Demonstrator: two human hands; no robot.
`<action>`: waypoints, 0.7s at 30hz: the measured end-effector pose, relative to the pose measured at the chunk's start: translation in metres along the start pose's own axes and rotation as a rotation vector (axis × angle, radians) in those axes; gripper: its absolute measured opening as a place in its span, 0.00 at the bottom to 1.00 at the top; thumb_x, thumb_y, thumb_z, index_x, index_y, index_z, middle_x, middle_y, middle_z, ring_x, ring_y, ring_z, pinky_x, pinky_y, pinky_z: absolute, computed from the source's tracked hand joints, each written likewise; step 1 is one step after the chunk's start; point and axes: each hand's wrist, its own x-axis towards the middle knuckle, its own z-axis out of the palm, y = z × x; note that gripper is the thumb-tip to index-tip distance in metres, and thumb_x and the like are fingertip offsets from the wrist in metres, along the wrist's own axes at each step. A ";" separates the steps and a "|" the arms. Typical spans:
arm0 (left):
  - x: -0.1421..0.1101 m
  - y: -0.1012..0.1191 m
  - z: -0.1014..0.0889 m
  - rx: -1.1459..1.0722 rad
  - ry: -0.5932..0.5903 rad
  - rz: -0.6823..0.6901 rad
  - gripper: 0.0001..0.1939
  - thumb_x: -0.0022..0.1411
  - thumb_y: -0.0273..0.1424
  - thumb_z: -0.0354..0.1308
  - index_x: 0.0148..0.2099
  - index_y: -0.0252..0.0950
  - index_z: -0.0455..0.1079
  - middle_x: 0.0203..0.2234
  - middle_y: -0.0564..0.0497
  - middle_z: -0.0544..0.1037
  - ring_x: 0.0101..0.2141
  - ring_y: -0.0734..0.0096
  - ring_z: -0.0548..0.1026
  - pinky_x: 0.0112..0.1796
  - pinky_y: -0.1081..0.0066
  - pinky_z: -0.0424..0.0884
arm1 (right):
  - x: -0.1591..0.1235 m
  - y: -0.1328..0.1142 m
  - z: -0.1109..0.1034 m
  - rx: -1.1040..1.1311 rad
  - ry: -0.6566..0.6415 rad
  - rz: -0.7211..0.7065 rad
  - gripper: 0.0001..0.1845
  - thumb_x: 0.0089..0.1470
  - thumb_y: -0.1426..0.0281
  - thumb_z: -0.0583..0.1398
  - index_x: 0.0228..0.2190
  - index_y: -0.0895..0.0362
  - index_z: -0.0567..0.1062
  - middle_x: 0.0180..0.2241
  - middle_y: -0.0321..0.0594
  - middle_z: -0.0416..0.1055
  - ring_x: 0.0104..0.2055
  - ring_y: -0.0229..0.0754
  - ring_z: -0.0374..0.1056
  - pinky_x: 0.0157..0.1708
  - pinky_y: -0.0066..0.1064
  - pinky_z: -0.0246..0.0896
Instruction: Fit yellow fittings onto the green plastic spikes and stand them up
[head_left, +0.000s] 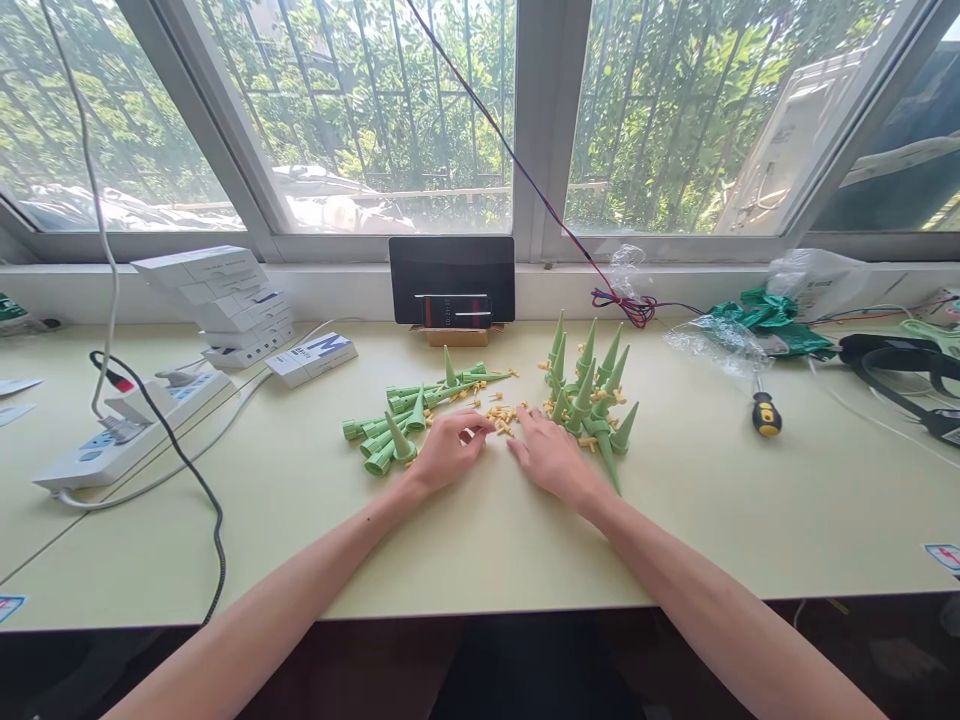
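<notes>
A loose pile of small yellow plastic valve pieces [497, 412] lies on the table between my two hands. My left hand [450, 448] is at the left side of this pile, thumb and fingertips pinched together; what they hold, if anything, is too small to make out. My right hand [553, 455] rests palm down at the pile's right side, fingers stretched out and touching the pieces. Left of my left hand lie several hollow green plastic spikes [380, 462], a few standing point up. Beside my right hand is a cluster of green spikes with yellow pieces fitted [583, 395], mostly point up.
A phone [455, 311] leans against a black tablet [452, 270] at the back. White boxes [232, 300] and a power strip [135, 430] with cables occupy the left. On the right are a screwdriver [766, 415], green plastic packaging [772, 320] and a black strap [900, 370].
</notes>
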 end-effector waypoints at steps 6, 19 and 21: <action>0.000 0.000 0.001 -0.011 -0.001 -0.004 0.11 0.59 0.24 0.52 0.35 0.36 0.77 0.31 0.50 0.80 0.32 0.70 0.76 0.31 0.73 0.74 | -0.003 -0.001 -0.001 0.003 0.000 -0.068 0.26 0.64 0.63 0.51 0.61 0.55 0.59 0.63 0.54 0.58 0.49 0.53 0.71 0.42 0.38 0.63; -0.001 0.000 0.001 0.003 -0.004 0.007 0.12 0.59 0.24 0.52 0.35 0.36 0.77 0.31 0.49 0.80 0.30 0.71 0.75 0.27 0.75 0.70 | -0.001 -0.004 0.000 0.175 0.254 -0.158 0.17 0.64 0.69 0.51 0.52 0.57 0.68 0.48 0.46 0.73 0.45 0.44 0.71 0.38 0.29 0.60; -0.001 -0.001 0.003 0.013 -0.007 0.015 0.12 0.59 0.23 0.52 0.35 0.36 0.77 0.31 0.50 0.80 0.29 0.73 0.74 0.26 0.76 0.69 | 0.000 -0.005 -0.001 0.183 0.322 -0.176 0.15 0.64 0.70 0.50 0.49 0.57 0.70 0.45 0.44 0.75 0.41 0.42 0.72 0.35 0.28 0.59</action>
